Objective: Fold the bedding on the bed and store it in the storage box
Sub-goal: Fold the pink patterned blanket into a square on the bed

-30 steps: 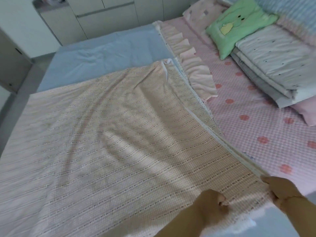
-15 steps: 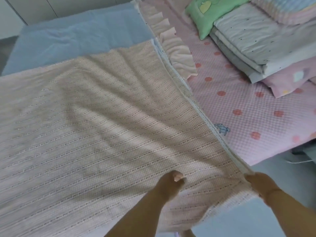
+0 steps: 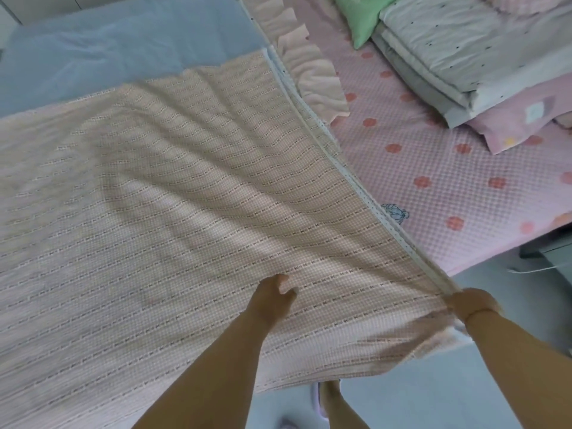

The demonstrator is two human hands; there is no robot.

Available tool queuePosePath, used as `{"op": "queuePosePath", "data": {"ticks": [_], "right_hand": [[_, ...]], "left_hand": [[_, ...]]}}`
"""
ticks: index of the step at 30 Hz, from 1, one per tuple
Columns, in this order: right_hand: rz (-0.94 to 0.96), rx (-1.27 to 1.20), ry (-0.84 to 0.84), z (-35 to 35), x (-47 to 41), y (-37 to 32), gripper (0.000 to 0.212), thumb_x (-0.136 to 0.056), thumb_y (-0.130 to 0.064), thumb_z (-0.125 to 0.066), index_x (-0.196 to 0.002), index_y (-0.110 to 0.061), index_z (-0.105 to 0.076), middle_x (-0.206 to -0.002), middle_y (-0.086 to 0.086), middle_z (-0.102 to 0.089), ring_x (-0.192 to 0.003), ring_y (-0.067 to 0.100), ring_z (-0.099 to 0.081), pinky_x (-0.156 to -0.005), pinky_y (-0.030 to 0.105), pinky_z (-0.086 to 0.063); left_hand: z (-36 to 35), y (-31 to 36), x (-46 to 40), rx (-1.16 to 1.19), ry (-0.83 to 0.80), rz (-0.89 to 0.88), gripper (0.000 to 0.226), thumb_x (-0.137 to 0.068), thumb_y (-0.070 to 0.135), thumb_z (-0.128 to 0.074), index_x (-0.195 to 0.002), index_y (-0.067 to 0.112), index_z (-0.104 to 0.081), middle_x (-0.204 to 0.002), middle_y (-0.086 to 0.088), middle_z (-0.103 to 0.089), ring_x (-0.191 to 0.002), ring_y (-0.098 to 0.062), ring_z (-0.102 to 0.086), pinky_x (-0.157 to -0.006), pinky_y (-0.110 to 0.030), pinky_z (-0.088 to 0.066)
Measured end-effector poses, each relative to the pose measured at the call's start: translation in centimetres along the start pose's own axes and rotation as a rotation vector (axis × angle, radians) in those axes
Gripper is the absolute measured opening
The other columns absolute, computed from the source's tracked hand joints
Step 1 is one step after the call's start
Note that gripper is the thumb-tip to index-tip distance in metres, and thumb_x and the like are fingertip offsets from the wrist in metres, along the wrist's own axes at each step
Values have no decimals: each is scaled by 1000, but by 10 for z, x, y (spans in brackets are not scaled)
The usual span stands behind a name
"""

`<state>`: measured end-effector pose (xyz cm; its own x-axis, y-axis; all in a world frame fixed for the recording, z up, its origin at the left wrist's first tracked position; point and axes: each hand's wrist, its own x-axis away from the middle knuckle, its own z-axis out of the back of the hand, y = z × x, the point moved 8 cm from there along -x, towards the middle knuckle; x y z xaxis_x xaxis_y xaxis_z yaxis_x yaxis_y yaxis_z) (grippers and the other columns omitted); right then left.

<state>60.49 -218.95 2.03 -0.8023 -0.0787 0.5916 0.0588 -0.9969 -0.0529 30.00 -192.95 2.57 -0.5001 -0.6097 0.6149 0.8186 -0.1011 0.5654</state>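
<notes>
Head view: peach waffle blanket (image 3: 173,212) spread over bed (image 3: 433,181).
Right hand (image 3: 472,306): grip pinches near corner.
Left hand (image 3: 274,294): fingers curled, pinching fabric beside it.
Advice: keep edge taut, corners aligned.

Pale grey floor (image 3: 387,407) below the bed's edge, a slippered foot (image 3: 328,394) on it.

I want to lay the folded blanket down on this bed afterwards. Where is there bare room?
The pink dotted sheet is bare between the peach blanket's white-trimmed edge and the stacked quilts. The blue sheet beyond the blanket is bare too. It is crowded at top right: green pillow, quilts, pink pillow.
</notes>
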Motion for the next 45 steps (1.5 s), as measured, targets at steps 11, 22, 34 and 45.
{"op": "queuePosePath", "data": {"ticks": [11,22,34,45], "right_hand": [[512,83,190,-1,61,-167,49,-84,-12,-56,-130,-16,-43,-122,12,-52,-112,31,-52,-93,42,-48],[966,422,-243,-59,57,-326,46,-99,-35,-40,-143,-25,-38,-152,3,-31,-137,26,-32,-111,43,-32],[605,224,80,27,-75,-431,64,-93,-45,-49,-140,-6,-29,-135,15,-43,-124,32,-41,-97,44,-42],[470,25,238,76,-121,-440,36,-96,-33,-46,-118,-5,-50,-120,18,-55,-110,35,-52,-82,38,-42]], "left_hand": [[21,-12,-11,-96,177,17,50,-96,33,-53,-142,16,-43,-147,-8,-39,-134,-22,-42,-111,-34,-35],[40,-5,-60,-138,226,0,54,-94,33,-53,-145,22,-39,-147,-4,-37,-134,-20,-40,-110,-33,-38],[69,-11,-115,-104,249,32,43,-90,28,-57,-132,28,-48,-123,4,-43,-106,-12,-56,-90,-24,-47],[78,-15,-120,-151,295,11,34,-91,29,-54,-125,32,-52,-116,13,-40,-109,-9,-52,-85,-22,-47]]}}
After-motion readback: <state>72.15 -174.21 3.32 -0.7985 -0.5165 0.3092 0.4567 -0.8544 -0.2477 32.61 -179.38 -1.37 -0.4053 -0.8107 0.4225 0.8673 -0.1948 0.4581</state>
